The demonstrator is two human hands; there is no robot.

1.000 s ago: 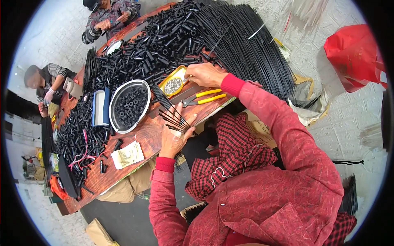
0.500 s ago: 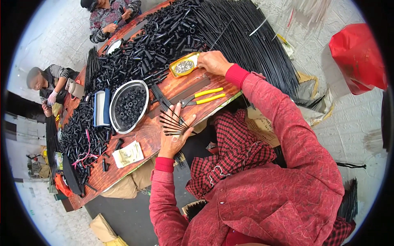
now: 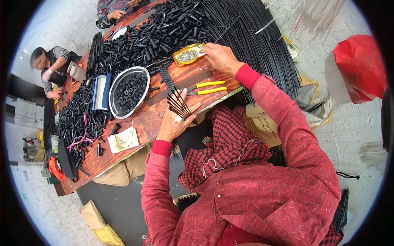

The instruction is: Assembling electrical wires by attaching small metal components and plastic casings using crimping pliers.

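My left hand (image 3: 174,125) is closed round a fanned bunch of thin black rods (image 3: 179,107), their ends sticking up past the fingers. At the right rim of a small yellow tray (image 3: 177,55) of silvery metal bits (image 3: 188,56), my right hand (image 3: 221,58) has its fingers drawn together; what they grip, if anything, is hidden. Pliers with yellow handles (image 3: 211,83) lie between my hands, their head partly covered by the left hand. More black rods (image 3: 167,80) rest on the wooden table just beyond the left hand.
A metal bowl (image 3: 112,107) of black rings stands left of centre. Black tubular parts (image 3: 160,35) are heaped behind it, with long black rods (image 3: 254,49) at the far right. A blue-and-white box (image 3: 101,92) and paper (image 3: 123,140) lie leftward. Two people work across the table.
The view has shifted slightly. My left hand has tilted, and the fanned rods now point more upward and closer to the pliers. My right hand stays at the tray's edge.
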